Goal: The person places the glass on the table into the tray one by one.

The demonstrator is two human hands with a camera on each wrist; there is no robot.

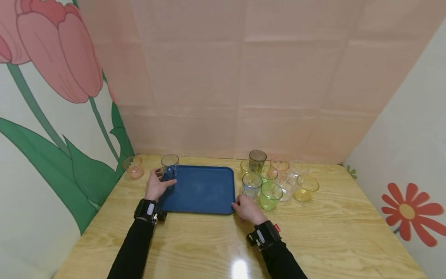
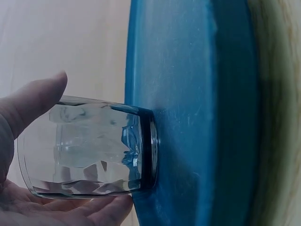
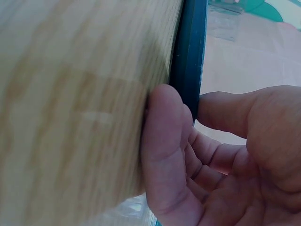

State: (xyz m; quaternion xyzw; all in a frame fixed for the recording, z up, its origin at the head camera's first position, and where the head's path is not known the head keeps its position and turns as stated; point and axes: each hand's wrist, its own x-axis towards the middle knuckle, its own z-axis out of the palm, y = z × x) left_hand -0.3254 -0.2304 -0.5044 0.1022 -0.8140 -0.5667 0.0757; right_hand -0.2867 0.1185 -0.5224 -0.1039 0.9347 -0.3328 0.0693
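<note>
The left grip (image 1: 157, 186) clasps a glass tumbler (image 2: 94, 146) while the right grip (image 1: 249, 209) pinches the blue tray (image 1: 205, 190), best held steady.

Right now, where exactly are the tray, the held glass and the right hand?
Tray (image 1: 205, 190): head view, bare middle.
Held glass (image 2: 94, 150): left wrist view, side wall.
Right hand (image 1: 249, 209): head view, back of hand.
</note>
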